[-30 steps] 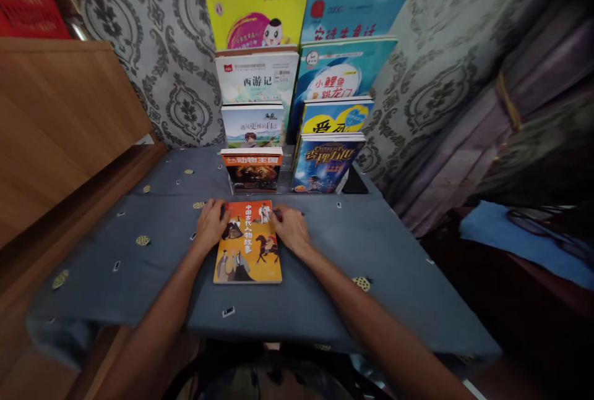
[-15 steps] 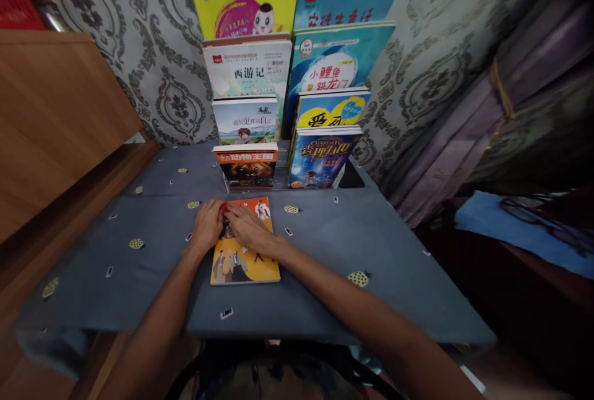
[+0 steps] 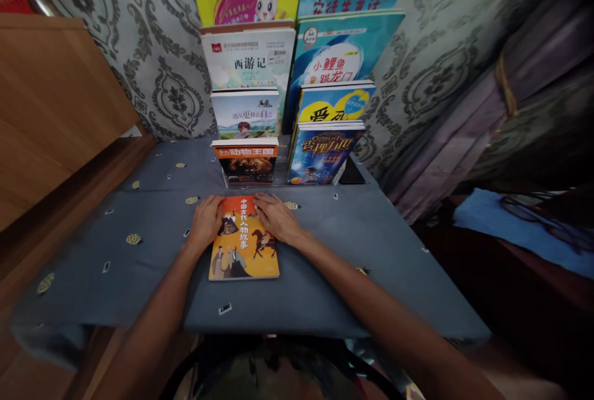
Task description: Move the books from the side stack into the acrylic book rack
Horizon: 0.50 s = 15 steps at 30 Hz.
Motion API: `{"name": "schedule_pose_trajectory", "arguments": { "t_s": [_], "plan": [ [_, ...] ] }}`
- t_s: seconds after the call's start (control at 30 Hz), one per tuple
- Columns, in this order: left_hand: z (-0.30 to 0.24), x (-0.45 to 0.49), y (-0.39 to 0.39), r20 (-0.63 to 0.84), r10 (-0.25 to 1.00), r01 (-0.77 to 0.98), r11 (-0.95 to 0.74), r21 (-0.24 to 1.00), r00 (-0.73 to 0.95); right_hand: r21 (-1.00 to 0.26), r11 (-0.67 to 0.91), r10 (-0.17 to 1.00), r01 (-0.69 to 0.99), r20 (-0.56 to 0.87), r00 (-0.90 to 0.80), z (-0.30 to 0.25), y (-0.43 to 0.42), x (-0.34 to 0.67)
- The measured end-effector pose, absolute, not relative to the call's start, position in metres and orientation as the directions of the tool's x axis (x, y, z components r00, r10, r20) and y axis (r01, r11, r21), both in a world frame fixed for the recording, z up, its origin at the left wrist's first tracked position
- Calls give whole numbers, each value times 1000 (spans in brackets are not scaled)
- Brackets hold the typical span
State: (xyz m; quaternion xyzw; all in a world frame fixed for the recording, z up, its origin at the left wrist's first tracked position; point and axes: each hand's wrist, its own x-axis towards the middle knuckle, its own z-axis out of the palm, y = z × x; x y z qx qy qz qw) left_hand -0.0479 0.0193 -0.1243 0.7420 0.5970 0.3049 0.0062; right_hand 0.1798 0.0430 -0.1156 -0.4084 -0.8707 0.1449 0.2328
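Note:
An orange book (image 3: 244, 245) with cartoon figures on its cover lies flat on a grey-blue tablecloth (image 3: 325, 251). My left hand (image 3: 205, 221) rests on the book's upper left corner, fingers flat and apart. My right hand (image 3: 277, 217) lies on the upper right corner, fingers stretched out. Neither hand grips the book. Just behind it stand two stepped rows of upright books, with a lion-cover book (image 3: 247, 161) at the front left and a dark blue book (image 3: 322, 153) at the front right.
Taller books (image 3: 253, 60) rise behind in tiers against patterned wallpaper (image 3: 153, 66). A wooden panel (image 3: 55, 103) borders the left side. Curtains (image 3: 501, 97) and a blue cloth (image 3: 520, 233) are on the right. A dark flat object (image 3: 353, 174) lies beside the blue book.
My right hand moved from the book's right edge across the cover and back to the upper right corner. The left hand stayed on the left corner.

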Motion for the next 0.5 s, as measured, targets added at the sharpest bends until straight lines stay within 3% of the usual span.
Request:
{"name": "schedule_pose_trajectory", "arguments": {
  "t_s": [0.23, 0.5],
  "plan": [
    [-123, -46, 19, 435, 895, 879, -282, 386, 96, -549, 614, 782, 567, 322, -534, -121, 36, 194],
    [-122, -45, 17, 419, 903, 894, -260, 366, 92, -688, 644, 704, 336, 359, -613, -122, -14, 218]
  ]
}}
